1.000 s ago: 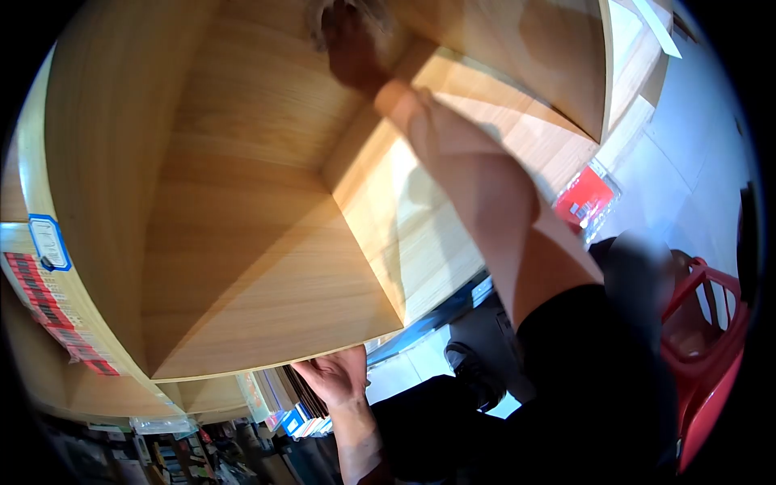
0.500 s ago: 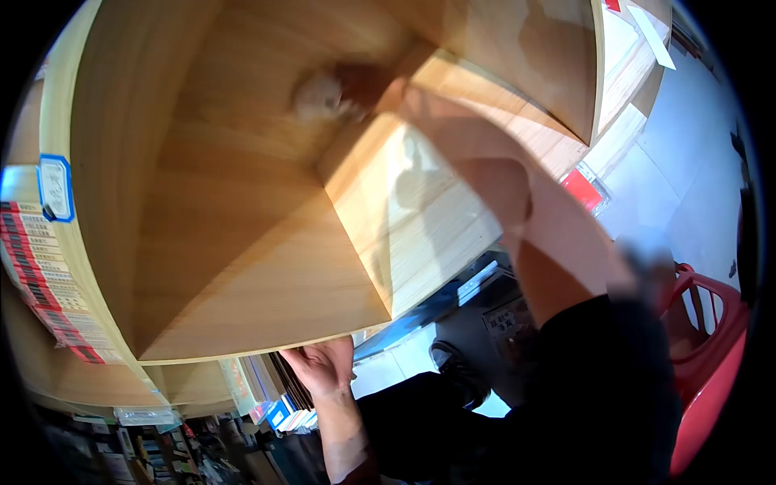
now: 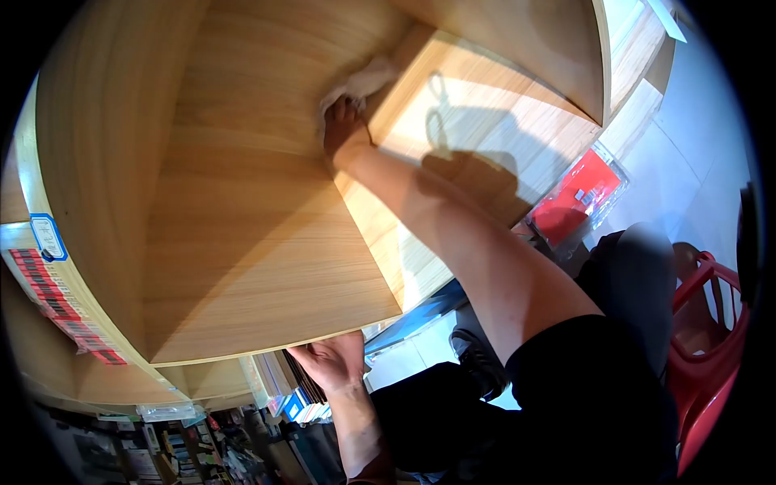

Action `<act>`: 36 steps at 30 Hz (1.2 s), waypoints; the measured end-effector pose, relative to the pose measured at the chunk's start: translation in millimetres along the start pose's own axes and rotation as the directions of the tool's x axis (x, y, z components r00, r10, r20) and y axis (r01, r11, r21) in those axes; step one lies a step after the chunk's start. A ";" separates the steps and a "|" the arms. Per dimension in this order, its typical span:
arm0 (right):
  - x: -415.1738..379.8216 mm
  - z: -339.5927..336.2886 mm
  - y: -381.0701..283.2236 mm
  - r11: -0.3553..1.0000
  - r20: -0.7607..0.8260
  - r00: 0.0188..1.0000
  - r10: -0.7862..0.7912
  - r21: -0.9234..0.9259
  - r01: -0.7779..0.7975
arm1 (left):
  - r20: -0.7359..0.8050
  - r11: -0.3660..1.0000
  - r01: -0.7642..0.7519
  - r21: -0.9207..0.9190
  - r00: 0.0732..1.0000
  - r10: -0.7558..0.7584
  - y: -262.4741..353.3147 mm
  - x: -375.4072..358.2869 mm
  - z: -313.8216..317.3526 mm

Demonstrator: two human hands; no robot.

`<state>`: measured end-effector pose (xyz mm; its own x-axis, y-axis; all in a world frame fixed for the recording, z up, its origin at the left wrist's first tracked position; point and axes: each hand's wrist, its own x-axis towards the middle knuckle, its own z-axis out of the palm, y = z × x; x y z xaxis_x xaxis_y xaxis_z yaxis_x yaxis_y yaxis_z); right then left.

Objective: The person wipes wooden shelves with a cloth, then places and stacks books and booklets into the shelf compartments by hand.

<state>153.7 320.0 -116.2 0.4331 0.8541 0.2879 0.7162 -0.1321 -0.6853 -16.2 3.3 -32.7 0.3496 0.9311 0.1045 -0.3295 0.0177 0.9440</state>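
The right hand (image 3: pixel 345 133) has shifted nearer the inner shelf corner (image 3: pixel 326 171), fingers gripping cloth (image 3: pixel 368 78); left hand (image 3: pixel 335 365) partly hidden, grip unclear.

Wooden shelf (image 3: pixel 242 259) | edge (image 3: pixel 79 303): blue-bordered label (image 3: pixel 48 237) | inner panel (image 3: pixel 259 89): pale cloth (image 3: pixel 368 81) | adjoining compartment (image 3: pixel 105 381): red-marked books (image 3: pixel 61 307)

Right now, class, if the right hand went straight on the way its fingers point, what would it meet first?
The pale cloth touching the right hand; beyond, probably the shelf's wooden panel, though depth is unclear.
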 end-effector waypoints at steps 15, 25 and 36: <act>72.5 -91.9 93.1 0.595 0.072 0.927 -0.368 -0.748 0.294 | 0.008 0.991 -0.044 -0.124 0.999 0.045 -5.1 -0.4 -15.1; 76.8 -159.1 204.0 0.105 0.155 0.609 -0.778 -0.923 0.370 | -0.229 0.973 -0.063 -0.224 0.973 0.011 -12.8 -2.9 -0.1; 108.4 -171.6 178.4 0.081 0.444 0.745 -0.499 -0.832 0.549 | -0.174 0.742 -0.129 0.658 0.932 0.317 14.2 13.0 30.2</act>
<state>422.3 302.8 -92.5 -0.2774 0.9251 0.2594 0.7508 0.0403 0.6593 10.2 4.7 -8.5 0.0687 0.9372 0.3419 0.2872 -0.3468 0.8929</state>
